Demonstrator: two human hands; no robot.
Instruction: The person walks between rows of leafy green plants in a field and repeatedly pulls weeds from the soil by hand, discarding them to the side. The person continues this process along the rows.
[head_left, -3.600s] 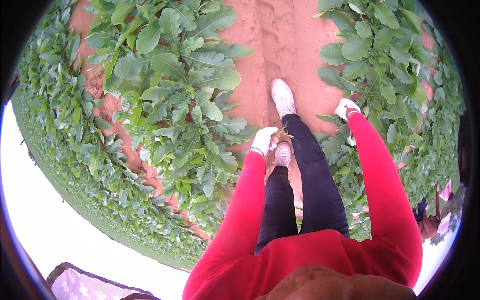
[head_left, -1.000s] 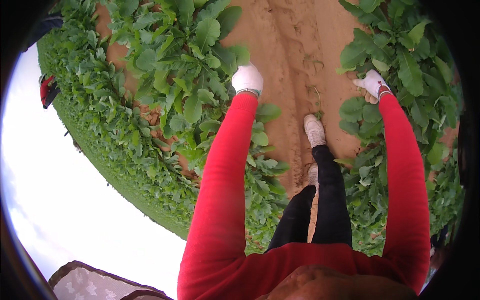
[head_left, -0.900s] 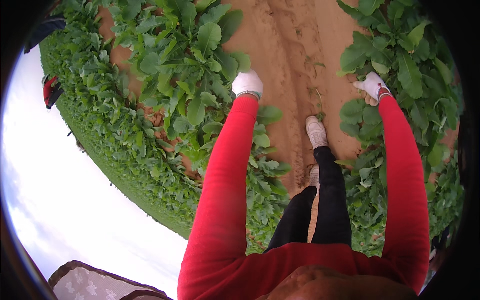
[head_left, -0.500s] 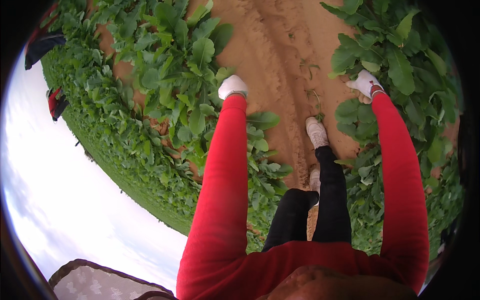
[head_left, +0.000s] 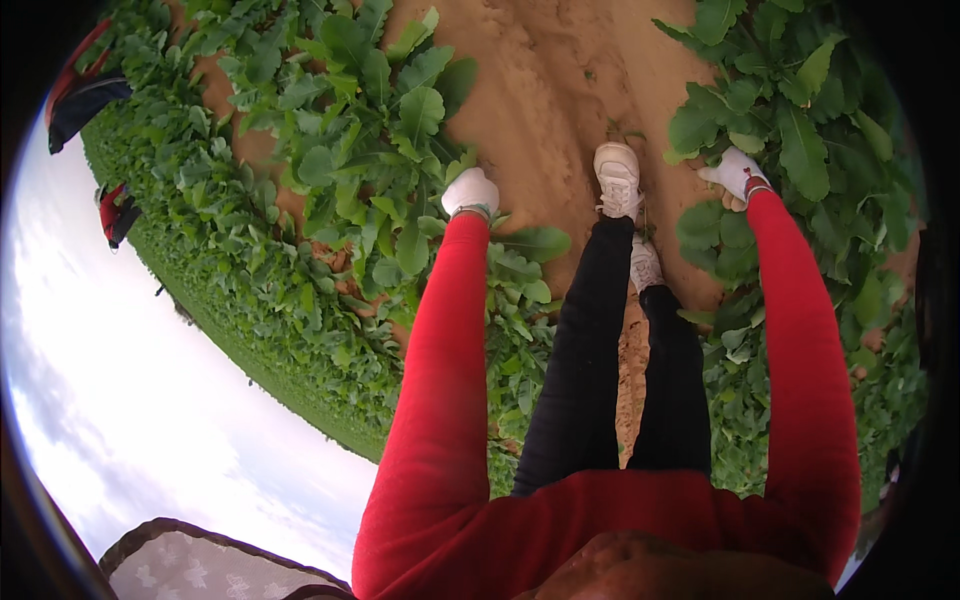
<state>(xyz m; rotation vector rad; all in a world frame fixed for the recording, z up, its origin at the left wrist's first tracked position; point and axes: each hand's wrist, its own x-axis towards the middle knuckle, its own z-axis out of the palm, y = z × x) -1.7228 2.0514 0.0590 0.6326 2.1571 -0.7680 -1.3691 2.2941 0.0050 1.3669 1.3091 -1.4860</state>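
Note:
My left hand, in a white glove, is curled closed at the edge of the left row of leafy plants. A small leaf shows just beyond its knuckles, and whatever the fingers may hold is hidden. Beside the right row's broad green leaves is my right hand, also gloved in white. Its fingers are partly spread, one pointing toward the path, and no held thing shows in it. Both red-sleeved arms reach forward, wide apart.
A sandy path with ruts runs between the rows. My feet in pale shoes are on it. Dense crop spreads to the left. At the far left, partly cut off, are dark and red shapes, possibly other people.
My left leg has swung forward, its shoe now ahead of the right one. Both hands keep nearly the same place by the plants, the right hand's fingers shifting slightly.

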